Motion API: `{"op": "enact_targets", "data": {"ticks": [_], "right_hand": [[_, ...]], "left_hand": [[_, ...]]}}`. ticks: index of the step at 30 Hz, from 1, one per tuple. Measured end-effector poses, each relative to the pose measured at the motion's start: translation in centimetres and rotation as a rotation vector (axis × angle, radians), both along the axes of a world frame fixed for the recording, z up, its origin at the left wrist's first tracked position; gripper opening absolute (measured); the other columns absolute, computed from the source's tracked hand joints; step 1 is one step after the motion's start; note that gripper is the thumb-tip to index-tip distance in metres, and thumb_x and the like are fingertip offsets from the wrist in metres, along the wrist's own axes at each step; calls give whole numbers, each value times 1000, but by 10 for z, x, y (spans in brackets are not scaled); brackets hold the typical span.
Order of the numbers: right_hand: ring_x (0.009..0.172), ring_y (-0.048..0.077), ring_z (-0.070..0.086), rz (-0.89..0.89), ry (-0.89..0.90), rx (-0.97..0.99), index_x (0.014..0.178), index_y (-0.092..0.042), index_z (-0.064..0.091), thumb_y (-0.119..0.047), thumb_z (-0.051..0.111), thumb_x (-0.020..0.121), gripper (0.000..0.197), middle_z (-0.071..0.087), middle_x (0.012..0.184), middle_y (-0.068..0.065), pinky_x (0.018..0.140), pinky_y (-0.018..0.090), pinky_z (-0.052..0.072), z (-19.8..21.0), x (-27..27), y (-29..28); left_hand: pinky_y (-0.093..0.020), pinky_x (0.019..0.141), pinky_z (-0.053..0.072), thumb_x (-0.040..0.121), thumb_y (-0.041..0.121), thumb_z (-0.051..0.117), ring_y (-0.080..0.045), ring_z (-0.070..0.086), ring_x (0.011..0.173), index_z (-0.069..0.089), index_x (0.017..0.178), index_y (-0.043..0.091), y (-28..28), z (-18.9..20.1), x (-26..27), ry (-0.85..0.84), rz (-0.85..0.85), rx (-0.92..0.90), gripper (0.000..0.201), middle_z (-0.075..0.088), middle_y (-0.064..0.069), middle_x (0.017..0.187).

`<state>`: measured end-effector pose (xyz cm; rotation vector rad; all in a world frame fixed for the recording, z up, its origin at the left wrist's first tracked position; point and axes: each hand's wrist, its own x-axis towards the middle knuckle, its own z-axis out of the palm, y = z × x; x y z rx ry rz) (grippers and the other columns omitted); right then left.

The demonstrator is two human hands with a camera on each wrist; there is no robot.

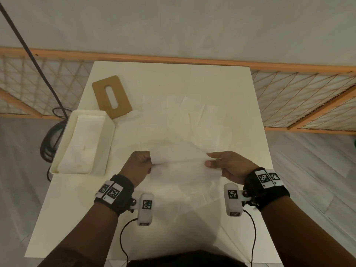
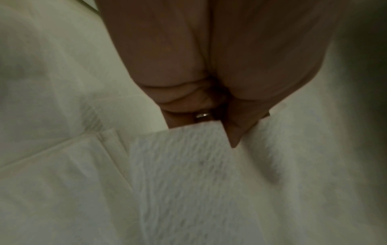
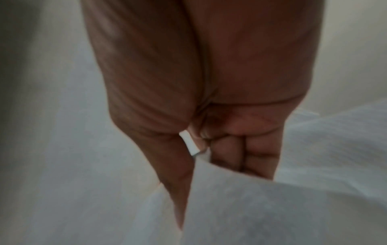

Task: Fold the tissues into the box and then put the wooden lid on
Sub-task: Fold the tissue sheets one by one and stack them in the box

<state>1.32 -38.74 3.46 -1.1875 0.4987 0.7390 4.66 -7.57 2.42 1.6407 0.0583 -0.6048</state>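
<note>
At table centre, one tissue (image 1: pixel 179 160) held lifted, pinched at left edge by left hand (image 1: pixel 137 166) and at right edge by right hand (image 1: pixel 229 166); thumbs clamped against fingers on sheet, confirmed in both wrist views. Fold judged under way, not finished. More loose tissues (image 1: pixel 192 116) spread flat toward 12 o'clock, unfolded. Box (image 1: pixel 107 143) at 9 o'clock, open, white tissue already seen inside. Wooden lid (image 1: pixel 120 93) lying flat at 11 o'clock, just beyond box, not yet fitted. Task judged partly done: several sheets plus lid left.
</note>
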Motion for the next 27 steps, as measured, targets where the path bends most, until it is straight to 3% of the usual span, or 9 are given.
{"op": "enact_targets", "data": {"ticks": [2, 5, 8, 11, 15, 17, 21, 24, 27], "right_hand": [[116, 30, 68, -2, -15, 16, 123, 4, 65, -1, 68, 90, 33, 69, 126, 19, 98, 36, 57, -1, -1, 1], [103, 29, 71, -107, -32, -46, 108, -3, 65, 2, 74, 82, 27, 70, 118, 21, 87, 32, 61, -5, 0, 1], [115, 34, 68, -84, 46, 0, 125, 5, 63, -3, 75, 79, 48, 69, 125, 22, 96, 38, 58, -8, -4, 2], [117, 35, 67, -14, 105, -6, 126, 10, 63, -8, 72, 84, 46, 70, 123, 22, 95, 36, 59, -5, -10, 1], [114, 35, 67, -88, -18, -13, 123, 4, 62, -1, 69, 89, 35, 70, 123, 22, 91, 36, 60, -3, -10, 0], [105, 35, 70, -139, -94, -88, 115, -2, 63, 1, 72, 87, 30, 71, 118, 25, 86, 36, 62, -4, -11, -1], [93, 33, 68, -74, -247, -264, 90, 7, 62, 8, 74, 83, 15, 69, 102, 32, 82, 37, 61, -8, -15, -2], [86, 30, 63, -62, -343, -284, 63, -12, 53, 17, 60, 75, 32, 62, 88, 24, 74, 33, 56, -10, -18, -4], [82, 22, 68, -22, -342, -307, 73, -5, 59, 21, 45, 88, 34, 72, 91, 15, 70, 24, 53, -9, -19, -4]], "left_hand": [[-63, 90, 54, 86, 15, 74, -38, 68, 97, 82, 101, 24, -3, 4, -2, 18, 25, -48, 19, 75, -22, 106], [-40, 83, 62, 92, -8, 61, -30, 74, 96, 84, 88, 26, -6, 7, -5, 85, 40, -123, 42, 78, -10, 101], [-44, 83, 60, 85, -27, 51, -33, 72, 87, 83, 74, 22, -6, 3, -6, 133, 75, -87, 59, 78, -6, 87], [-51, 89, 56, 85, -27, 47, -37, 70, 90, 82, 74, 18, -3, -3, -5, 172, 84, -82, 58, 77, -12, 89], [-39, 76, 62, 87, -25, 50, -29, 72, 85, 82, 73, 20, -2, -5, -5, 188, 101, -113, 57, 77, -8, 88], [-33, 71, 62, 91, -16, 56, -25, 73, 84, 83, 76, 20, -4, -5, -7, 196, 105, -150, 48, 77, -7, 89], [-34, 70, 61, 92, -11, 58, -29, 73, 84, 81, 76, 14, -6, -9, -6, 210, 130, -127, 38, 77, -11, 88], [-27, 64, 57, 87, -23, 42, -26, 65, 75, 72, 64, 11, -2, -10, -6, 194, 129, -75, 51, 69, -13, 80], [-19, 58, 49, 87, -23, 34, -15, 55, 59, 67, 67, 4, -2, -5, -9, 183, 105, -19, 47, 64, -9, 70]]}}
